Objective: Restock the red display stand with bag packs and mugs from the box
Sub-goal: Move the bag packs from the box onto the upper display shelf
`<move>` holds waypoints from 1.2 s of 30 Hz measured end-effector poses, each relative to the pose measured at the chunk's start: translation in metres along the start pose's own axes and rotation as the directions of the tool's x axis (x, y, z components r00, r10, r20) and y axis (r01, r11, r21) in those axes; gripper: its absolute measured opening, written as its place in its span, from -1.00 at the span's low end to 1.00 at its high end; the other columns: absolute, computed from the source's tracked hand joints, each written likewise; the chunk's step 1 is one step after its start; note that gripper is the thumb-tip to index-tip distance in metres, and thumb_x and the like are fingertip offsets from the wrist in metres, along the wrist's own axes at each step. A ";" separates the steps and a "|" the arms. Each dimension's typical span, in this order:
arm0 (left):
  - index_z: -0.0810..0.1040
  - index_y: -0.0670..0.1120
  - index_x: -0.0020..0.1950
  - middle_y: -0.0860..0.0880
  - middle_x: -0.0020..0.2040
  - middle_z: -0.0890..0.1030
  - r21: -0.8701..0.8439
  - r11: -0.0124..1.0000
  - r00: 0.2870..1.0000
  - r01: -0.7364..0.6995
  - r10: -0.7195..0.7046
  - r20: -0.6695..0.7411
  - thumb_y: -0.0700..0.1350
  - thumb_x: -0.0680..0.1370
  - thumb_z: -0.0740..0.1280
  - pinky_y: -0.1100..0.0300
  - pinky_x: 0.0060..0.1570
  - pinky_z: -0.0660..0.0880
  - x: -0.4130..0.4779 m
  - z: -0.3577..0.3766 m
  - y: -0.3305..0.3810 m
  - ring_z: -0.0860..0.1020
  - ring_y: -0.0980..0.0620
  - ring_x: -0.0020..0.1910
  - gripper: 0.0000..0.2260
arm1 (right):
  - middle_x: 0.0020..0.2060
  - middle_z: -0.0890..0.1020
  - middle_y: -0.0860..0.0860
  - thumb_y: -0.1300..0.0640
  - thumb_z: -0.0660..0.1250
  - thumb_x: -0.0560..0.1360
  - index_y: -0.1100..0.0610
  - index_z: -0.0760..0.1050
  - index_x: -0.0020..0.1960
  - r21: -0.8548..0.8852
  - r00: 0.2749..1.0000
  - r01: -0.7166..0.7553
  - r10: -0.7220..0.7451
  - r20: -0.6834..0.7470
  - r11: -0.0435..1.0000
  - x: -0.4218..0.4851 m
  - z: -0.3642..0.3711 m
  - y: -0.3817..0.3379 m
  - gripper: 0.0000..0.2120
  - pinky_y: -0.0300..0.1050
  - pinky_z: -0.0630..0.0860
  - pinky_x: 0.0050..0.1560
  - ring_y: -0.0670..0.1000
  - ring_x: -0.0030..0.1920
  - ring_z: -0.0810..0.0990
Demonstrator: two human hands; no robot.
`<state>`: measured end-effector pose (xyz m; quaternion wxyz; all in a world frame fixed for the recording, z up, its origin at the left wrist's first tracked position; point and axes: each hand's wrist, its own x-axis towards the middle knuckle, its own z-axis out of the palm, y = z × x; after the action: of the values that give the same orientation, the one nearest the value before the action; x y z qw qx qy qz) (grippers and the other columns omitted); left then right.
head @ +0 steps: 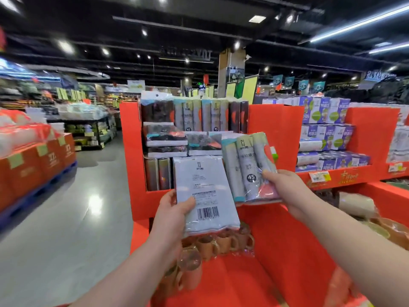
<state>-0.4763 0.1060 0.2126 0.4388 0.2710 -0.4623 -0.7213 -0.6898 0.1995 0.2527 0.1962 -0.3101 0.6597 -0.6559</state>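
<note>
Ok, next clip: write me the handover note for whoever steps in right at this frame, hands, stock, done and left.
Left hand: holds one bag pack back side out, barcode showing.
Right hand: holds a second bag pack front side out, rolls visible, tilted toward the stand.
Red display stand: upper shelves already carry bag packs, some upright in a row, some lying flat. The bay at lower right, behind the held packs, looks open.
Mugs: a group of brown ones sits on the lower red tier, below the hands.
Left: shelve both held packs, then go on with the rest. The box is not in view.
</note>
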 end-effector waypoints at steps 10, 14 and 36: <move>0.40 -0.11 0.31 -0.17 0.01 0.66 0.015 0.996 0.986 -0.091 0.093 -0.138 -0.34 0.52 0.29 0.07 -0.39 0.58 0.017 -0.011 0.014 0.69 -0.14 -0.19 -0.62 | -0.52 0.62 -0.03 0.22 0.30 0.51 0.21 0.52 -0.09 0.013 0.983 0.009 -0.011 0.185 1.000 0.109 0.062 -0.057 -0.94 -0.26 0.48 -0.38 -0.08 -0.52 0.58; 0.42 -0.08 0.26 -0.17 0.00 0.66 0.004 0.994 0.970 -0.110 0.108 -0.220 -0.34 0.52 0.29 0.07 -0.40 0.58 0.019 -0.006 0.012 0.69 -0.14 -0.23 -0.65 | -0.37 0.66 0.11 0.16 0.33 0.47 0.29 0.45 0.16 -0.026 0.974 -0.031 0.036 0.223 0.999 0.142 0.083 -0.064 -0.69 -0.09 0.45 -0.14 0.07 -0.31 0.60; 0.46 -0.12 0.19 -0.22 -0.04 0.67 0.019 0.981 0.902 -0.195 0.187 -0.389 -0.37 0.51 0.27 0.07 -0.42 0.57 0.024 0.014 0.004 0.66 -0.19 -0.22 -0.70 | 0.43 0.33 0.10 -0.14 0.48 0.37 0.24 0.19 0.48 -0.432 0.783 0.302 0.038 0.621 0.850 0.196 0.108 -0.077 -0.13 -0.02 0.28 0.27 0.14 0.36 0.34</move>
<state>-0.4972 0.0906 0.2226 0.5929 0.3576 -0.3830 -0.6114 -0.7498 -0.0071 0.3507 0.2599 -0.5917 0.6857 -0.3348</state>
